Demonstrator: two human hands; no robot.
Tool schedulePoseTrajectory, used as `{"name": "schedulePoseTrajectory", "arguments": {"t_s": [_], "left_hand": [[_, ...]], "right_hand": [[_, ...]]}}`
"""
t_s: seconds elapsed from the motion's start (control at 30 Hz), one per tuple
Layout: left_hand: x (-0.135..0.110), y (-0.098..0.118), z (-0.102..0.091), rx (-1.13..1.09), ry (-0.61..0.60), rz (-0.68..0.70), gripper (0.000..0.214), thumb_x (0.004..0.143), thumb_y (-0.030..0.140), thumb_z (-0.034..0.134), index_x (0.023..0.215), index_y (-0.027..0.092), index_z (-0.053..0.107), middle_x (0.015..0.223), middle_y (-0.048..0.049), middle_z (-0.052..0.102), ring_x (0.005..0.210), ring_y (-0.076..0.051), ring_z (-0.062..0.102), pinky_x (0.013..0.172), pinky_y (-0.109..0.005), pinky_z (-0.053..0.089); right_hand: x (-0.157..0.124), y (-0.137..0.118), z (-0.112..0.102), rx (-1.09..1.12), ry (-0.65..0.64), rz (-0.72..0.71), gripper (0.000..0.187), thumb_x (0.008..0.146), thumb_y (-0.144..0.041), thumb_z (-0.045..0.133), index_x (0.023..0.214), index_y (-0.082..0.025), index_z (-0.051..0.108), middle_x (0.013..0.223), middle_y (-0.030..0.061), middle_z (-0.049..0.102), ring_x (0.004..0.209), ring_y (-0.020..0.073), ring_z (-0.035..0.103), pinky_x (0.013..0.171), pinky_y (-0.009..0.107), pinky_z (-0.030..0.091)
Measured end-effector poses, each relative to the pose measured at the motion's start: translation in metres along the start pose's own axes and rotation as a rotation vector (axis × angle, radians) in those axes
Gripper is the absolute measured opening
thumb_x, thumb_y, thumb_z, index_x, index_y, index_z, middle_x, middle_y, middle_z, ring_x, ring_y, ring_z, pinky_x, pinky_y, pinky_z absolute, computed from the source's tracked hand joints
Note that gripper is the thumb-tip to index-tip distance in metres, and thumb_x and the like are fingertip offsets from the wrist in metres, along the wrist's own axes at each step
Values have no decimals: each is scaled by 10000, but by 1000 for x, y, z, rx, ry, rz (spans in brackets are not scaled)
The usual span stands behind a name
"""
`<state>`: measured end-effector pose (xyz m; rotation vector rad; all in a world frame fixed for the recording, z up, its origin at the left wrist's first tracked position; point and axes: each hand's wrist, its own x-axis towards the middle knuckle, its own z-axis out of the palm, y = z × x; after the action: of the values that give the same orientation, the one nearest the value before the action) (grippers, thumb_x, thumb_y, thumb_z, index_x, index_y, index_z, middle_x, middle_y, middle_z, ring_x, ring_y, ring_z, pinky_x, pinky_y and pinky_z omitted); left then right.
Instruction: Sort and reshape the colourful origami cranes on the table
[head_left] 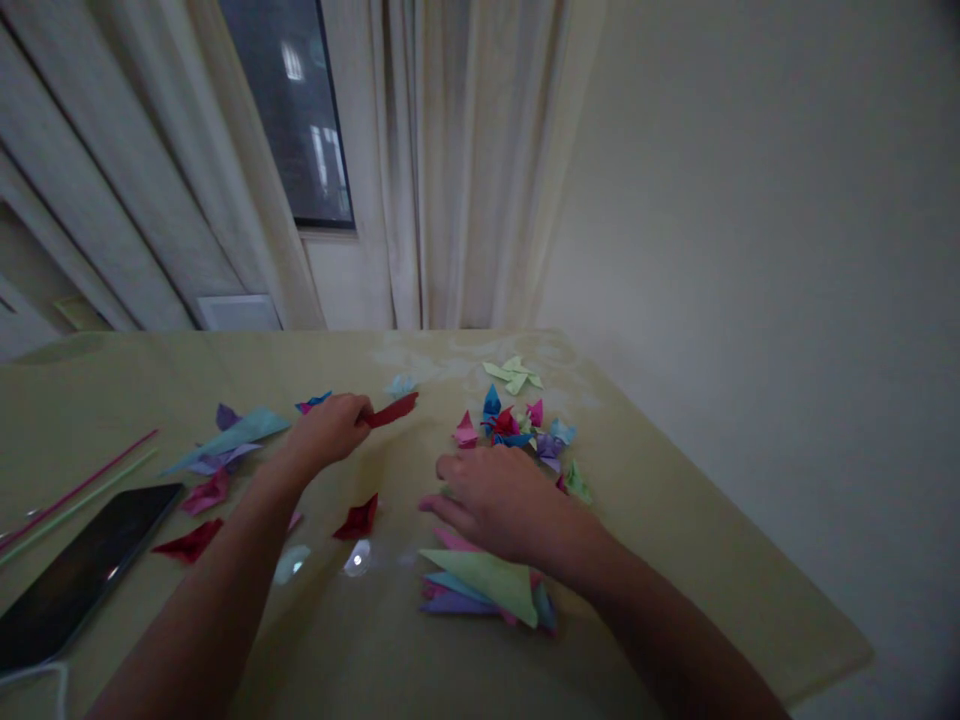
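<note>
yellowish table (675, 520): left hand (326, 430) pinches red paper (394, 410); right hand (499, 500) seemingly flat, open.

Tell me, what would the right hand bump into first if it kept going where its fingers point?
Probably the small red folded paper, left of the right hand, though depth is hard to judge.

The tablet (75, 580) is cut off at left; the right hand (502, 505) covers part of the paper stack (487, 585).

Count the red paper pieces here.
4 red pieces: one in the left hand, one left of the right hand, one beside the tablet, one in the mixed pile; others may hide there.
</note>
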<state>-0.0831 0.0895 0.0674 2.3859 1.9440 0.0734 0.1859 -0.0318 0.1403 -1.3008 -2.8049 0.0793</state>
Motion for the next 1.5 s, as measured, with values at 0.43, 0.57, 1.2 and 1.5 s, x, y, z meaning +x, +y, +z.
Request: {"name": "schedulePoseTrajectory", "arguments": {"t_s": [0.43,0.57,1.2,1.5], "left_hand": [[-45,63,-69,-882,94,473,261,953,434,662,1049,210,756,957,-33,780,847,-173,706,726,-267,551],[-54,80,-72,-886,168,518,170,926,366,738,979,205,763,859,-9,761,766,-136,682,699,-241,528],[-65,96,-81,-923,342,518,206,951,381,730,945,190,808,916,-41,813,801,-161,723,720,-255,551],[-70,101,-87,-1180,274,496,179,918,373,767,973,202,755,828,-15,768,710,-136,682,649,-236,575]], "right_hand": [[6,33,-20,367,472,289,316,1037,-468,649,1147,-176,698,916,61,785,826,213,724,717,303,464],[7,38,-18,776,573,124,209,1004,-362,702,1123,-192,687,965,37,781,798,172,721,693,270,510],[6,38,-17,1029,583,-32,177,960,-364,747,994,-195,706,857,-6,714,714,131,620,655,247,493],[-7,35,-30,830,363,-40,88,985,-267,685,978,-182,708,789,-26,671,690,122,580,634,239,415]]}}
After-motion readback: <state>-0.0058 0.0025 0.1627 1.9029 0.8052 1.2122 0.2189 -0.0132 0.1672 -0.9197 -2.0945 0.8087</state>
